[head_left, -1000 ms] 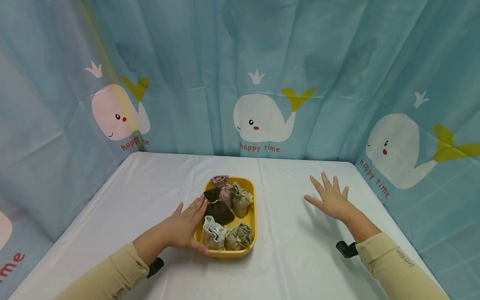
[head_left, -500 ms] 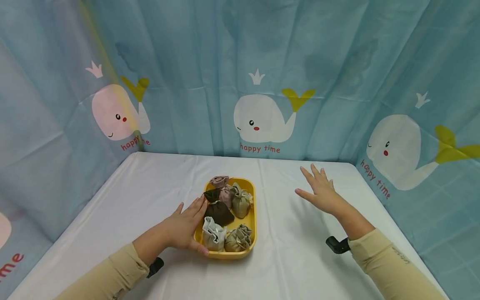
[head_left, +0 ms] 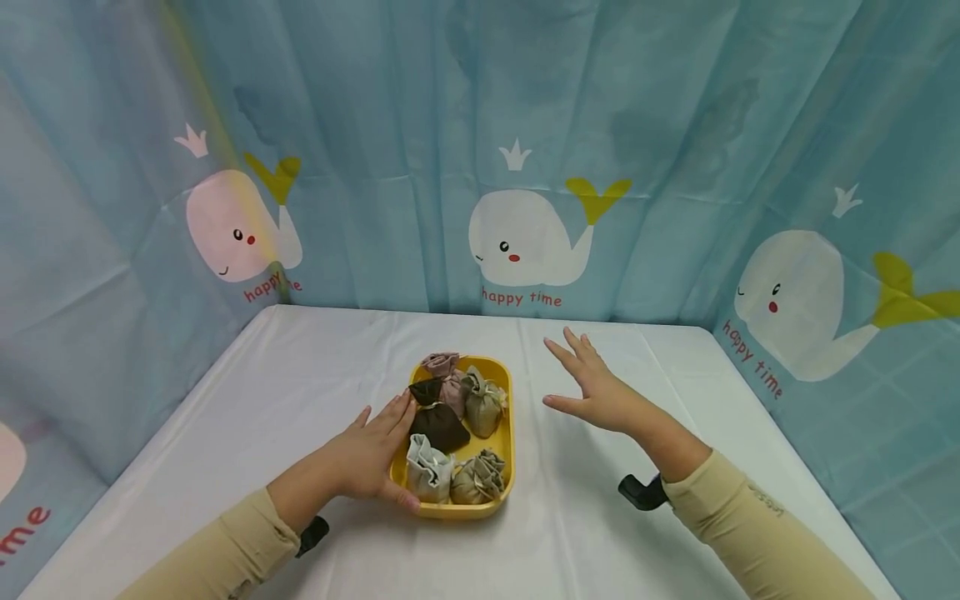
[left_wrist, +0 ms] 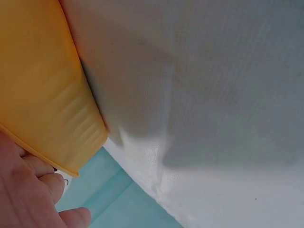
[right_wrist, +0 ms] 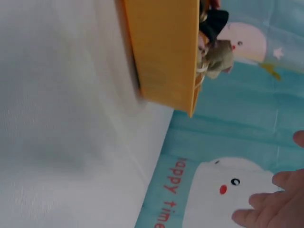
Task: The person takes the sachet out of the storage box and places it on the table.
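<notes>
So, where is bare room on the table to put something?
Bare: beyond the left hand toward the curtain; right of the yellow tray, under the right hand; and in front of the tray, between the sleeves. Crowded: the tray, holding five pouches.

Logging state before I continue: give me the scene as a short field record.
container: yellow tray, on white tabletop
contents: five tied cloth pouches: black pouch, pinkish pouch, pale gray pouch, far olive pouch, near olive pouch
left hand: touching tray's left side
right hand: raised right of tray, apart, holding nothing
backdrop: blue curtain, whale prints
</notes>
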Tool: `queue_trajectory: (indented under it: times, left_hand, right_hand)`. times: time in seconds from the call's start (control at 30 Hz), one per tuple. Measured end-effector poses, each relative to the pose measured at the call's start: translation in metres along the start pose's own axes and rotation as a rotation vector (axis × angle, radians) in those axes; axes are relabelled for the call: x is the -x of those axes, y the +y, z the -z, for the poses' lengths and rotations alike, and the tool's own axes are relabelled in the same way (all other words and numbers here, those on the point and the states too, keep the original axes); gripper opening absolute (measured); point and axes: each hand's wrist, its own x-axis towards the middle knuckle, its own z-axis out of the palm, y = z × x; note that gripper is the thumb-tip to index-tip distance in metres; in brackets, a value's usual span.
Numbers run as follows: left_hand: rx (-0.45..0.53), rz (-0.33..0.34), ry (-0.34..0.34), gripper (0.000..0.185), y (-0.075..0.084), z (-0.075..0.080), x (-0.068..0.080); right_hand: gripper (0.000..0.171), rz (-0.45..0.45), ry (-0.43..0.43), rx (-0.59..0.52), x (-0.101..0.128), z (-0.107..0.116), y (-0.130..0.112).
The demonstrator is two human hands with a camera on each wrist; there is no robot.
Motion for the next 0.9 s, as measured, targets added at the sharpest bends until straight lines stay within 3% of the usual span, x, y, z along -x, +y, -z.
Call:
queue_trajectory:
  times: [0.43,0.63,0.9]
  left_hand:
    - [-0.027,-0.013,0.013,0.135,-0.001,0.002,0.000]
    - [-0.033,-0.021,0.017,0.135,-0.001,0.000,-0.001]
    - [-0.023,-0.009,0.013,0.135,-0.002,-0.002,-0.002]
  right_hand:
    - [0.093,0.276,-0.190,-0.188,0.000,-0.017,-0.033]
    - [0.092,0.314,-0.326,-0.228,0.001,-0.027,-0.044]
    - [0.088,0.417,-0.418,-0.250,-0.002,-0.041,-0.053]
